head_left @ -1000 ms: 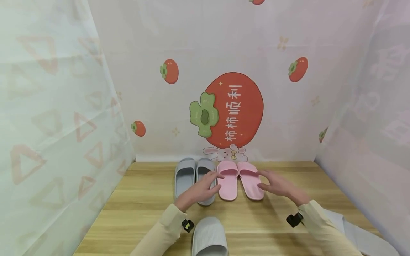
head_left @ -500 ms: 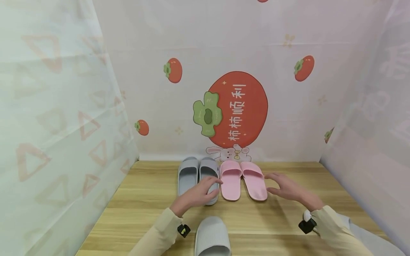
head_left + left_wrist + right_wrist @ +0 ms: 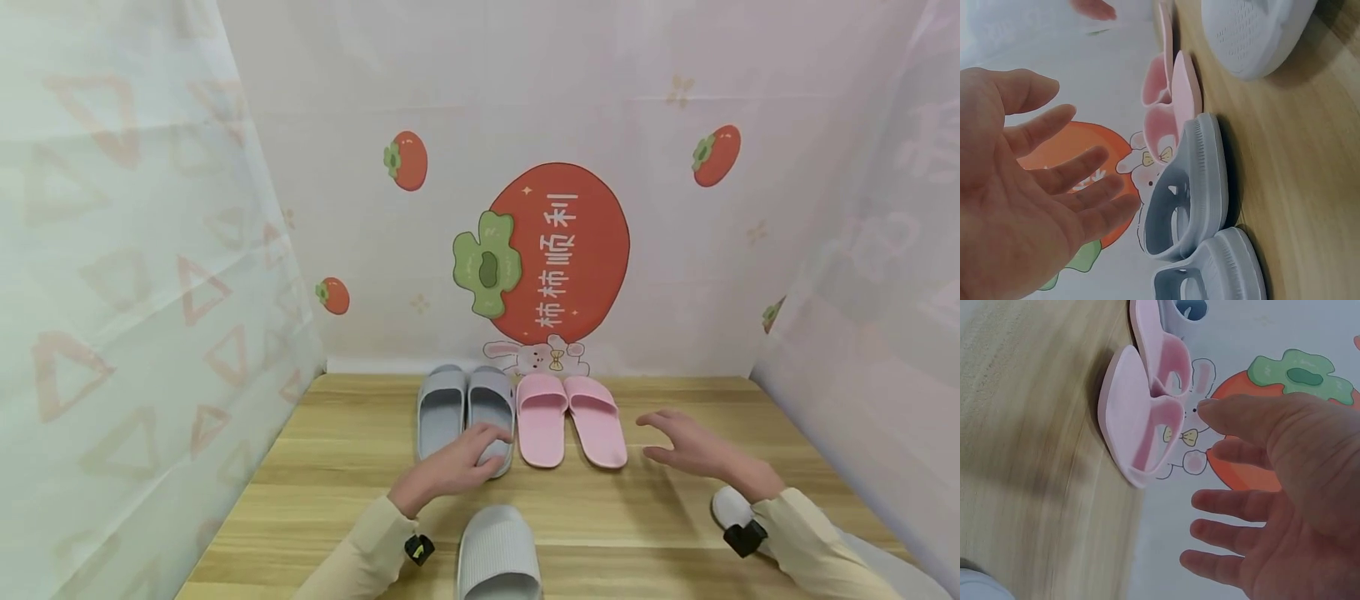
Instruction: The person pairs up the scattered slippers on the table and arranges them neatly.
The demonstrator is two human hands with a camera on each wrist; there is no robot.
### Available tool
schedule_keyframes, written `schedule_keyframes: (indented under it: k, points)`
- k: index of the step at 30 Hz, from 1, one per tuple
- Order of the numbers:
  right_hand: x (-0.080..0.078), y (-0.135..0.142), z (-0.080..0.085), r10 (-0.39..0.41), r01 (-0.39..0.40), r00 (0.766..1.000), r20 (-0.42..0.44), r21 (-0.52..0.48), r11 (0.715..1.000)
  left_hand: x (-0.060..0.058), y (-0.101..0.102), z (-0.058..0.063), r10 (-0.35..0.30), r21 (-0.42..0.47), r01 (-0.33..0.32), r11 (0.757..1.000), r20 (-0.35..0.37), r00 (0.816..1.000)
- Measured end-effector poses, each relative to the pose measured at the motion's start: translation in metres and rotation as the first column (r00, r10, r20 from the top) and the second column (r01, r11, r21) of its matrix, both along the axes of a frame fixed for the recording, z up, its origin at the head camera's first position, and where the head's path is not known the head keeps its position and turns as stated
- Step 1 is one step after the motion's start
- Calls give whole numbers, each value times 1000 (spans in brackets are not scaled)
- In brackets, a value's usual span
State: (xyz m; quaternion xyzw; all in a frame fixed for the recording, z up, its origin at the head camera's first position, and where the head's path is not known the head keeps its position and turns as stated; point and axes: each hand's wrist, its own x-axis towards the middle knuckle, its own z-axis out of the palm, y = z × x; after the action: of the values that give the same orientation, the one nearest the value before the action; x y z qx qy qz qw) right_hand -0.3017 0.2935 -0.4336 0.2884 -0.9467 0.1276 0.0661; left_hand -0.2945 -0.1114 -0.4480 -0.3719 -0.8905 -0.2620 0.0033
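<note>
A pair of pink slide slippers (image 3: 542, 433) stands against the back of the wooden surface, the right one angled outward. Just left of them is a pair of blue-grey slippers (image 3: 441, 421). My left hand (image 3: 450, 465) hovers in front of the right blue-grey slipper, hiding part of it; its fingers are spread and hold nothing, as the left wrist view confirms. To the right of the pink pair, my right hand (image 3: 693, 447) is apart from them, fingers loosely extended. In the right wrist view both pink slippers (image 3: 1127, 412) are free of the fingers.
A ribbed light grey slipper (image 3: 498, 546) lies at the front centre, cut off by the frame. Another pale slipper (image 3: 729, 507) lies at right, partly hidden by my right sleeve. White printed cloth walls (image 3: 360, 233) stand at the back and both sides.
My right hand has moved right, off the outer pink slipper. My left hand has drawn back and left from the inner one. The pink slippers stay in place between them.
</note>
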Motion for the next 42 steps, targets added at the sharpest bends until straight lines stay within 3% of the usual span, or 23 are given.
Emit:
schedule_keyframes:
  k: [6,12,22,30,36,42]
  points:
    - [6,4,8,26,-26,1000,1,-7,1000,3,-1,1,0,-11,0,1000,34,999]
    - [8,13,9,28,-28,1000,1,51,998,9,-3,3,-9,-18,10,1000,84,996]
    - [18,32,14,26,-32,995,96,68,997,19,-7,-2,-17,-85,23,996,75,997]
    - [16,41,22,2,-22,980,198,102,995,23,-12,-5,-22,-162,27,986,32,999]
    - [20,50,15,-35,-2,967,251,142,990,30,-12,-6,-39,-190,49,981,53,998]
    - [28,57,17,-5,-37,958,286,141,989,38,-10,-9,-40,-197,56,979,81,996]
